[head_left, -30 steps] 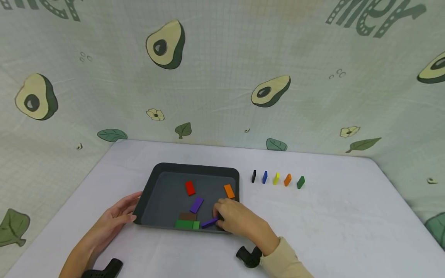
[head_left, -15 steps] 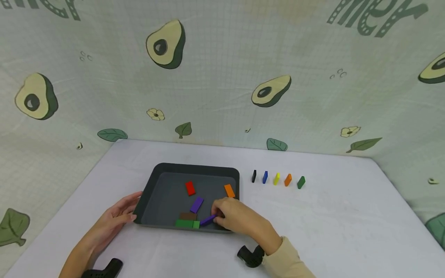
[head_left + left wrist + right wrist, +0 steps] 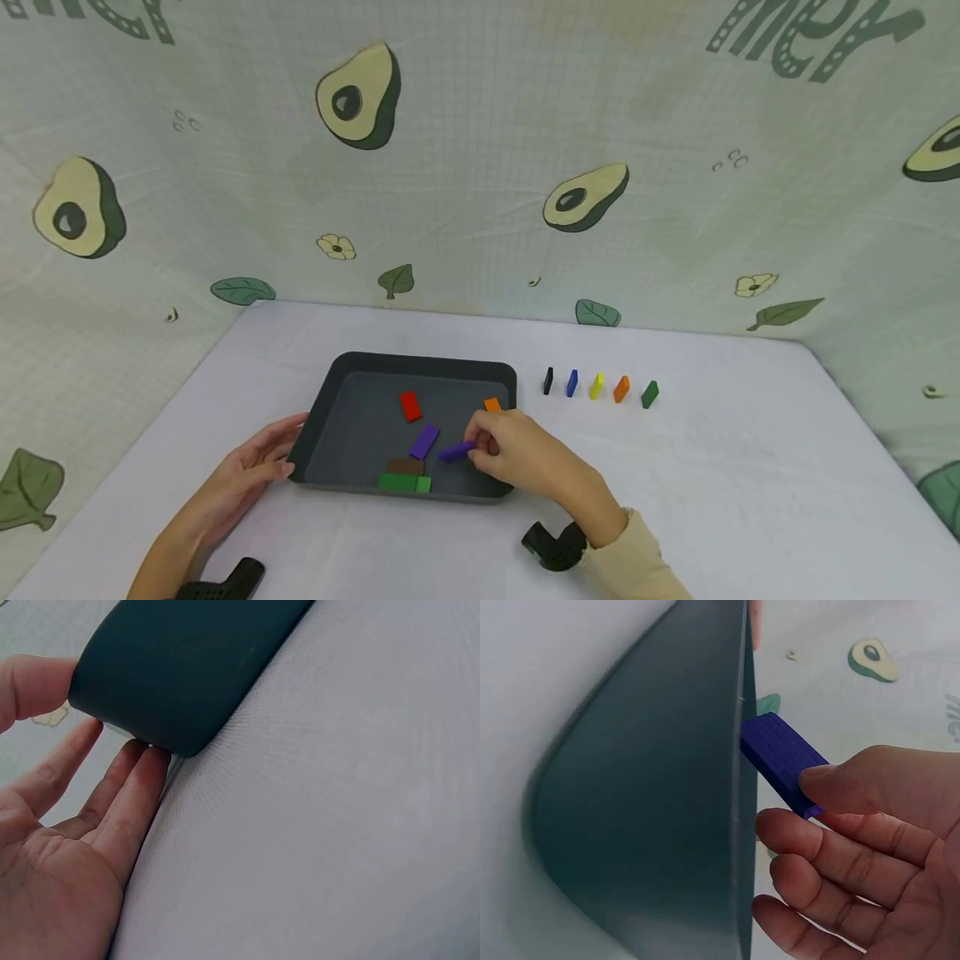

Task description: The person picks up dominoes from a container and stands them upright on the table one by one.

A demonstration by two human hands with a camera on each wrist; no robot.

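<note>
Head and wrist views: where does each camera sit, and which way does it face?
Head: worn on the head, facing forward and down at the tray and table; left hand, right hand and one sleeve show.
Left wrist: worn there, facing the tray's outside; the left hand shows.
Right wrist: worn there, facing the held purple block; the right hand shows.
Shared: head and right wrist both show that block.
</note>
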